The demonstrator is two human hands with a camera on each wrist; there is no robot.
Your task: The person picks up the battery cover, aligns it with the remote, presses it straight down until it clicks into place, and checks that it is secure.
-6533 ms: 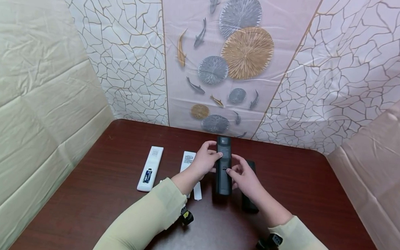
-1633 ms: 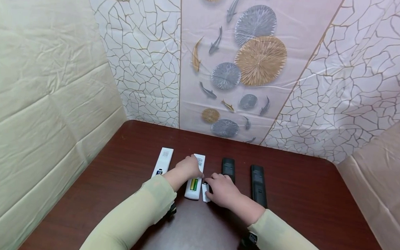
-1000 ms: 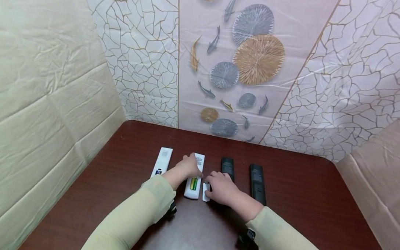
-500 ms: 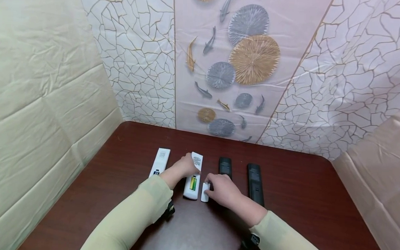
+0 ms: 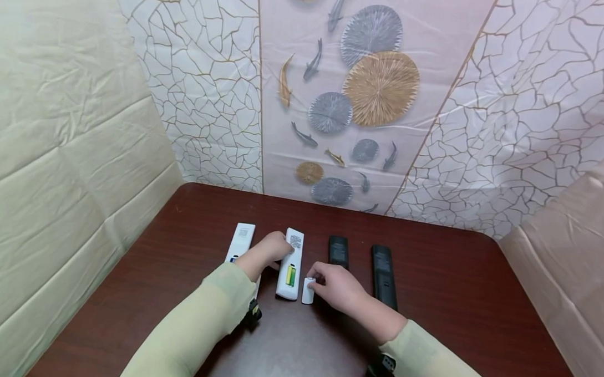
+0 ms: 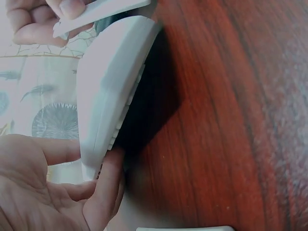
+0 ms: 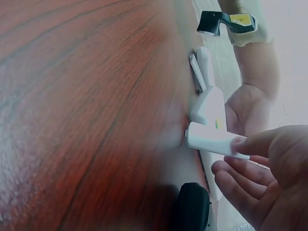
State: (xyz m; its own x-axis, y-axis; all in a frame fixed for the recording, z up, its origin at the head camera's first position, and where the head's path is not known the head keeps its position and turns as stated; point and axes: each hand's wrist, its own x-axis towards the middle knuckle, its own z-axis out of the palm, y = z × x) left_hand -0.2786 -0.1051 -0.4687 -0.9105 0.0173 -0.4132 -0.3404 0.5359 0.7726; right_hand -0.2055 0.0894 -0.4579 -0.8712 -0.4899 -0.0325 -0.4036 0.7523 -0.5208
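My left hand (image 5: 271, 248) grips a white remote control (image 5: 290, 266) by its far part, thumb on top and fingers beneath. Its battery bay is uncovered and shows green-and-yellow batteries (image 5: 291, 275). In the left wrist view, the remote's button side (image 6: 126, 108) is tilted up off the table. Just right of it, my right hand (image 5: 339, 287) pinches a small white battery cover (image 5: 308, 291) between thumb and fingers. The right wrist view has this cover (image 7: 211, 138) held above the table, apart from the bay.
Another white remote (image 5: 242, 239) lies to the left, partly behind my left arm; a loose white cover (image 7: 196, 72) rests beside it. Two black remotes, one nearer (image 5: 338, 251) and one farther right (image 5: 385, 277), lie face down on the brown table (image 5: 453, 304).
Earlier both hands held a black remote, which now lies on the table. Since then my left hand has taken and tilted the white remote, and my right hand has picked up the cover.
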